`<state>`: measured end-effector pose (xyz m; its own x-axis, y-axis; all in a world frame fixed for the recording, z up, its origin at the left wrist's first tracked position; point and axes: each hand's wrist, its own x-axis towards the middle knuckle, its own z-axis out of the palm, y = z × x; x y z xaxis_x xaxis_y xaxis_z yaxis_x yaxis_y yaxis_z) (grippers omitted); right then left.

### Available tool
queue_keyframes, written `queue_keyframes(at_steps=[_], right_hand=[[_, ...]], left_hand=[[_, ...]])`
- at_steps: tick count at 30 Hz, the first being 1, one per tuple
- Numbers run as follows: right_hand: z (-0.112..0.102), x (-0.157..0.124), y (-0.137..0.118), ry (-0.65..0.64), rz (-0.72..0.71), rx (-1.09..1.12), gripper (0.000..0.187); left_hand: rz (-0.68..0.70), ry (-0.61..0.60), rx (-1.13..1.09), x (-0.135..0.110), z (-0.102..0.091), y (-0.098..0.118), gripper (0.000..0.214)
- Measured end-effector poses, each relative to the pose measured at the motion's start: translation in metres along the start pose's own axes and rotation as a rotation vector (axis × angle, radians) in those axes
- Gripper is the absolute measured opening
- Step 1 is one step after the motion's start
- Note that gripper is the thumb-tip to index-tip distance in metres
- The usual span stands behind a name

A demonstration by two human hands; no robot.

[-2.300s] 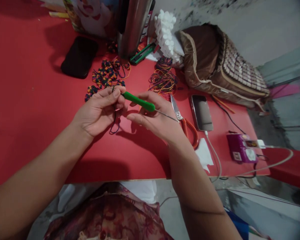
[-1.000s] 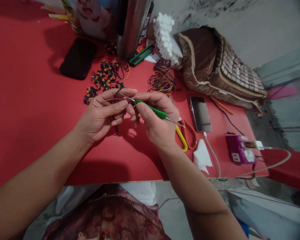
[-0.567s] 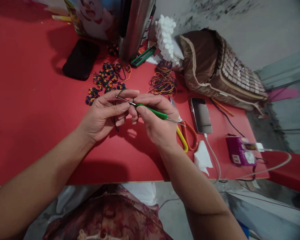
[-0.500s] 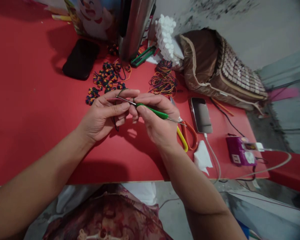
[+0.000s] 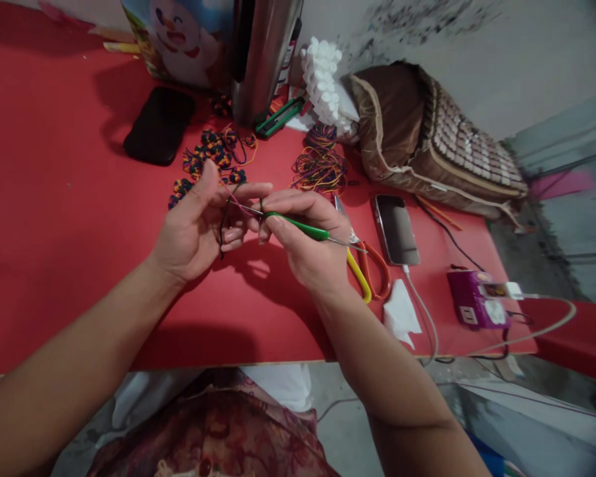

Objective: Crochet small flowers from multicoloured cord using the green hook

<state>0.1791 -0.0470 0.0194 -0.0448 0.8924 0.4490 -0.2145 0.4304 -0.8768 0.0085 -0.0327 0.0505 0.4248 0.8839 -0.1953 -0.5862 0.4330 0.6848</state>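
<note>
My right hand (image 5: 318, 255) grips a crochet hook (image 5: 300, 226) by its green handle, thumb and fingers pinched round it. Its thin metal shaft points left toward my left hand (image 5: 181, 235). A dark thread (image 5: 222, 232) loops over the left index finger and hangs down past the curled lower fingers, while the left thumb stands raised and apart. Along the hook's shaft runs a pinkish thread (image 5: 236, 201); where it ends I cannot make out. Just behind the hands lie small knotted flower pieces (image 5: 208, 151) in dark blue and orange. A loose thread bundle (image 5: 318, 165) lies further right.
Scissors (image 5: 370, 268) with red and yellow handles lie by my right wrist, near a phone (image 5: 396, 228) on a cable. A black phone-like object (image 5: 159, 126), a metal flask (image 5: 263, 63), a green cutter (image 5: 279, 118), a brown bag (image 5: 427, 132) and a purple box (image 5: 474, 298) surround them.
The left thumb has lifted off the hook's shaft and now points up, away from the fingers. The pinkish thread now shows by the hook. The right hand has barely shifted left.
</note>
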Motion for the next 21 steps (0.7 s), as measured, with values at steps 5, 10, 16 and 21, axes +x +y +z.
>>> queue_keyframes(at_steps=[5, 10, 16, 21], right_hand=[[0.000, 0.001, -0.002, -0.008, -0.023, 0.026, 0.009], [0.004, 0.004, -0.009, -0.030, 0.002, 0.016, 0.013], [0.005, 0.004, -0.010, -0.044, 0.026, 0.057, 0.011], [0.002, 0.003, -0.010, -0.071, 0.014, 0.077, 0.007]], left_hand=[[-0.068, -0.035, 0.030, 0.000, -0.005, 0.000, 0.034], [-0.066, -0.055, 0.039, 0.000, -0.008, -0.001, 0.031], [-0.041, -0.049, 0.042, -0.002, -0.008, 0.000, 0.027], [-0.025, 0.002, 0.081, -0.001, -0.005, -0.002, 0.034]])
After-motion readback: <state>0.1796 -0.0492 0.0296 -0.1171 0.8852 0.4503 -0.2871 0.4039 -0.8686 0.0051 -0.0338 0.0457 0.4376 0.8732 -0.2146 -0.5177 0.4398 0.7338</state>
